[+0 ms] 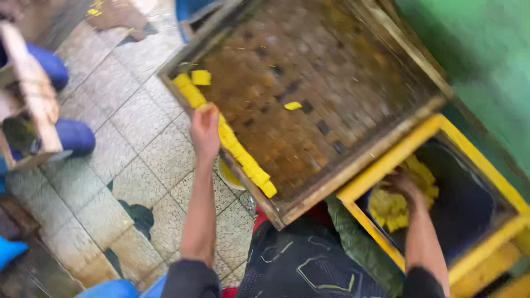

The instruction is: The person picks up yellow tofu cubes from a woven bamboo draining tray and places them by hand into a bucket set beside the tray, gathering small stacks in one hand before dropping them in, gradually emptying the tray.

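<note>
Head view, looking down. A large wooden-framed tray [353, 160] with a woven bamboo bottom lies tilted across the middle of the scene, its lower corner above the person's dark apron [301, 265]. A row of yellow cubes [243, 154] lines the inside of the tray's left rail, running from its upper left corner down toward the lower corner; one more yellow cube [200, 77] sits just beside the top of that row, and a single small yellow piece [292, 105] lies alone on the weave near the tray's centre.

The left hand [205, 131] rests on the tray's left rail, its grip closed over the rail edge and touching the row of cubes; motion blur hides how far the fingers curl.

To the right of the tray's lower edge stands a yellow-framed box [386, 160] with a dark blue lining. The right hand [404, 186] reaches down into it, onto a heap of yellow pieces [389, 209] in the box's near left corner; whether this grip is clamped on pieces or spread over them cannot be told.

Left of the tray lies a tiled floor [138, 149] with dark patches. At the far left edge, well apart from the tray, a wooden stool frame [38, 105] stands against blue-clad legs [72, 135] of another person. A green wall [486, 60] rises beyond the tray's right side.
</note>
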`<state>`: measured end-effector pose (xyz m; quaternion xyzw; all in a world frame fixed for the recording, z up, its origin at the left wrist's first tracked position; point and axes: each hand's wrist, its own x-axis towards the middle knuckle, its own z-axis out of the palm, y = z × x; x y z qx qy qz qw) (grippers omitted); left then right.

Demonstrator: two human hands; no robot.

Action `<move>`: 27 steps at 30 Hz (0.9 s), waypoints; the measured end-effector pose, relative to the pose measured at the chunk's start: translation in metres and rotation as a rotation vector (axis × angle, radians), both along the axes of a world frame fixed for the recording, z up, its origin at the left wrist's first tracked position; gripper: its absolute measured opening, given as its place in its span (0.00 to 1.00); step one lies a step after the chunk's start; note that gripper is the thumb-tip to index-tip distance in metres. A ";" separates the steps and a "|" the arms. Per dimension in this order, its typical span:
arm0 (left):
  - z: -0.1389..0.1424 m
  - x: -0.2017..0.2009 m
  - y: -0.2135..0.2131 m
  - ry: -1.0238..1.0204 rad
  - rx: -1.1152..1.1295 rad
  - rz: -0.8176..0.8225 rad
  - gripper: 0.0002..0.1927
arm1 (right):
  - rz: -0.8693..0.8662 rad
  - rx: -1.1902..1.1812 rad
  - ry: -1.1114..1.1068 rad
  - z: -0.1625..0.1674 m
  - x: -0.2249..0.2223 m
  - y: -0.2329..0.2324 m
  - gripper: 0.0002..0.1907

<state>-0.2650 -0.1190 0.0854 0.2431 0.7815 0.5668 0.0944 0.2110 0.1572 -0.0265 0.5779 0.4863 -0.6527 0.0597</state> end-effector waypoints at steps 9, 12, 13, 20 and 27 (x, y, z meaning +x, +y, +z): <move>0.000 -0.151 0.061 0.815 -0.723 -0.263 0.18 | -0.359 0.937 0.673 0.091 -0.173 -0.048 0.22; -0.005 -0.135 0.049 0.610 -0.591 -0.162 0.13 | 0.047 0.944 0.496 0.105 -0.318 -0.076 0.14; -0.009 -0.124 0.038 0.591 -0.421 -0.074 0.17 | 0.172 1.136 0.550 0.107 -0.371 -0.087 0.10; -0.048 -0.042 -0.053 -0.649 0.578 0.339 0.21 | 0.499 1.506 0.481 0.089 -0.604 -0.150 0.14; -0.063 -0.050 -0.075 -0.829 0.987 0.416 0.17 | 0.430 0.872 0.770 0.098 -0.579 -0.158 0.29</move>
